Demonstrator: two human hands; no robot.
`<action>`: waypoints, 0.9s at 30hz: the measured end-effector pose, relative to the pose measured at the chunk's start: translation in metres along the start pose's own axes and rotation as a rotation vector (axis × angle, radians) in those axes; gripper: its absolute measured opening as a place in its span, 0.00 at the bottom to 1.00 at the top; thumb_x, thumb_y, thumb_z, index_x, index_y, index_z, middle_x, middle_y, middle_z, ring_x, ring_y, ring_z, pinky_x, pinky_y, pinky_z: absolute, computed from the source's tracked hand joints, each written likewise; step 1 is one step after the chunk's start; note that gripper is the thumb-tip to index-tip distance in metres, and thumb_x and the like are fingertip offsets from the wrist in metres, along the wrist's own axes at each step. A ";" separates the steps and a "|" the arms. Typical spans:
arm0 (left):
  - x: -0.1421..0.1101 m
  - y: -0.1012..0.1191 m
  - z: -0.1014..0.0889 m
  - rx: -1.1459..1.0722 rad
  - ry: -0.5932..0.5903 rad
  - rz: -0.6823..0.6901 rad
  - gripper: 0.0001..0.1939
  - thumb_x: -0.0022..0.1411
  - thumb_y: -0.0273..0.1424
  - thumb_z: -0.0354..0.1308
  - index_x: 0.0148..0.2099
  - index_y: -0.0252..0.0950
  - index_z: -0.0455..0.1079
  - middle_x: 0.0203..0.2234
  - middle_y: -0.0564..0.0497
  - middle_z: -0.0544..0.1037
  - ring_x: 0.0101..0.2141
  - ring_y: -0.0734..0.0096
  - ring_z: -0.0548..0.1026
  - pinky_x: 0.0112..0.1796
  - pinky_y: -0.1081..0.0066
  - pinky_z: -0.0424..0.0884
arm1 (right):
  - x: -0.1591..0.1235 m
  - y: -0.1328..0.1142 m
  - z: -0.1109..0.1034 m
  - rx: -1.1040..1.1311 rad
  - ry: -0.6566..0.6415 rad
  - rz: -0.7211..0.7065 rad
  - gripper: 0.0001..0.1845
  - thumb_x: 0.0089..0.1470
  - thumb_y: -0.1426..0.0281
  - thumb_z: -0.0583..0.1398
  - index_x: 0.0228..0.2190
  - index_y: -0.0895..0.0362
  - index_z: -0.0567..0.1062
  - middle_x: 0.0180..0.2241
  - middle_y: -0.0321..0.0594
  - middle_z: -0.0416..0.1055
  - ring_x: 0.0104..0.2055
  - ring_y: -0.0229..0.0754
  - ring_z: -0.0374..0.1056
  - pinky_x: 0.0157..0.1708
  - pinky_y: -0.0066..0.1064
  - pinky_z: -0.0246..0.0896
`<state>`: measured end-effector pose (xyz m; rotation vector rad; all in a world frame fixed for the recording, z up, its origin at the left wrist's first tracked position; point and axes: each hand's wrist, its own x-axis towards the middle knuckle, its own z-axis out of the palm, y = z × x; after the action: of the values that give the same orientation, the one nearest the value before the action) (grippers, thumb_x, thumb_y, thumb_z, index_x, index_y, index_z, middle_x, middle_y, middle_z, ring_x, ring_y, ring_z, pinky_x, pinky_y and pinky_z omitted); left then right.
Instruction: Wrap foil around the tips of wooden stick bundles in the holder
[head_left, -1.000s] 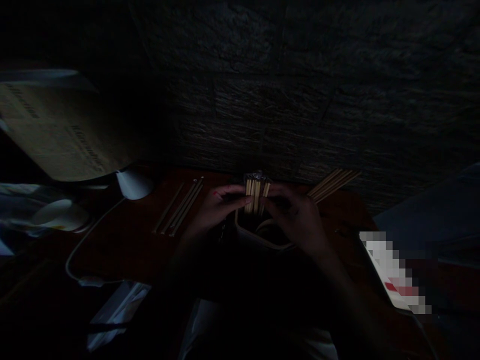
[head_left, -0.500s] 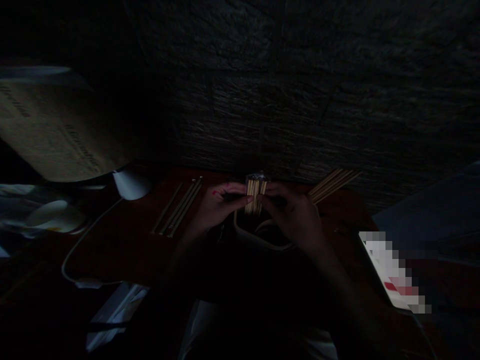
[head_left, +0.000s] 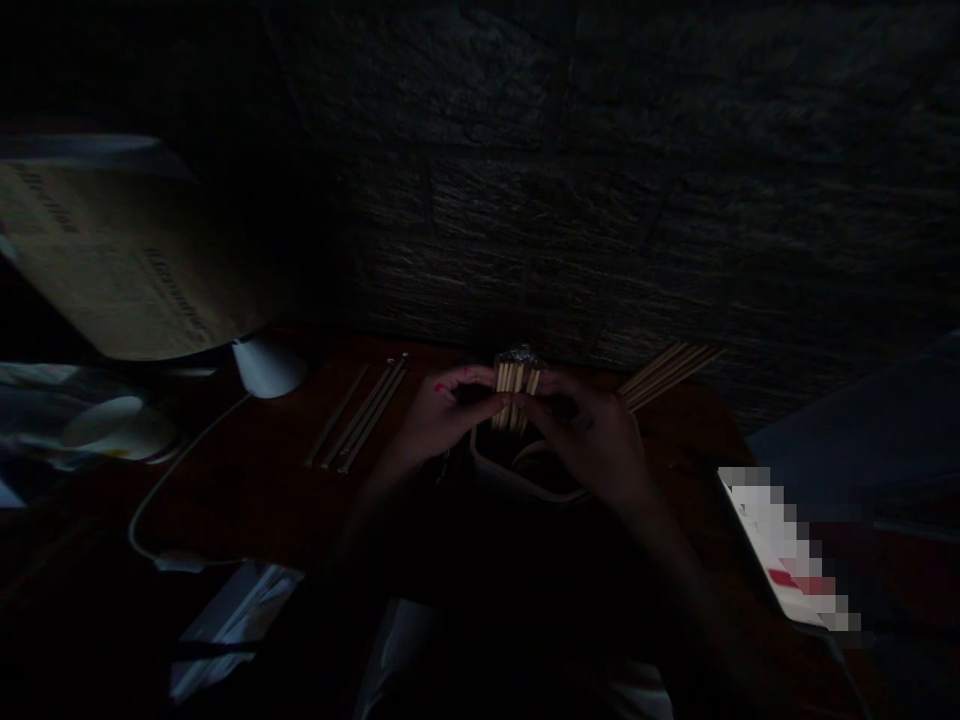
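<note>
A row of thin wooden sticks [head_left: 511, 377] stands upright between my hands, with a small gap towards its right side. My left hand [head_left: 454, 405] pinches the row from the left, thumb in front and fingers behind. From the right, my right hand [head_left: 589, 425] grips it the same way, and the two thumbs nearly meet. Shiny crinkled material, perhaps plastic wrap [head_left: 517, 354], shows at the top of the sticks. Their lower ends hang over a dark container with a pale rim [head_left: 517, 484]; darkness hides most of its inside.
Several slim sticks [head_left: 364, 420] lie on the dark wooden table [head_left: 247, 480] at left. More wooden sticks [head_left: 671, 372] rest at right. A lamp [head_left: 150, 250] with a printed shade, a white cup [head_left: 116, 428] and a lit phone-like screen [head_left: 772, 560] flank the hands; a stone wall [head_left: 487, 200] stands behind.
My thumbs have come closer together in front of the sticks, and the gap in the row has shifted slightly. Both hands keep their grip; the camera has swayed a little.
</note>
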<state>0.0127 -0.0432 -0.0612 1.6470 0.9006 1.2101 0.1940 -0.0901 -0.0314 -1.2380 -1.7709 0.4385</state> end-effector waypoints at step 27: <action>0.005 0.023 -0.007 -0.087 -0.102 -0.239 0.11 0.52 0.33 0.70 0.39 0.36 0.81 0.37 0.47 0.84 0.40 0.61 0.80 0.48 0.62 0.71 | 0.005 0.004 -0.004 0.012 -0.059 -0.016 0.05 0.60 0.68 0.60 0.34 0.54 0.76 0.34 0.38 0.80 0.36 0.44 0.76 0.37 0.33 0.68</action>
<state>0.0085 -0.0454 -0.0368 1.4722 0.9381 0.9796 0.1992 -0.0848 -0.0297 -1.2127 -1.8235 0.4803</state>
